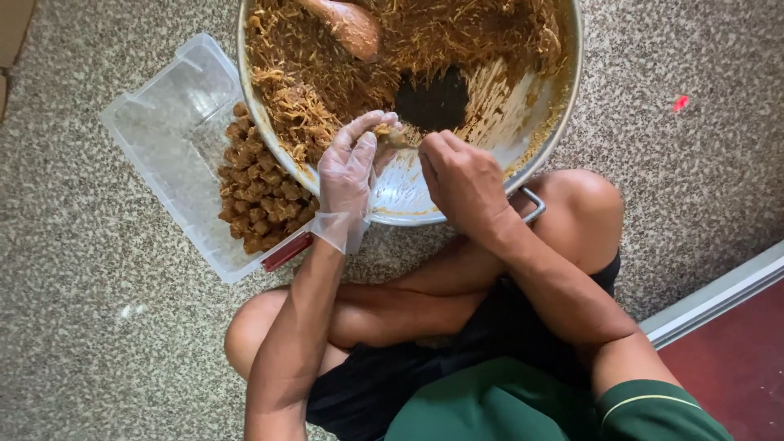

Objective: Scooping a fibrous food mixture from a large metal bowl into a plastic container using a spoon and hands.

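Hands together over the metal bowl (523, 139), my gloved left hand (349, 175) and bare right hand (462, 181) pinch what looks like a shredded brown clump (394, 137), with the tub of rolled balls (163, 139) left of them.

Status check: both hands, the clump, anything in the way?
Left hand, gloved, and bare right hand pinch a small noodle clump between them. Over the metal bowl rim. Nothing blocking; clear tub of pieces sits left.

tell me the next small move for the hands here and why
Probably press the small clump into shape and carry it left to the clear tub. The gloved left hand and bare right hand pinch it over the metal bowl, and the tub already holds similar brown pieces.
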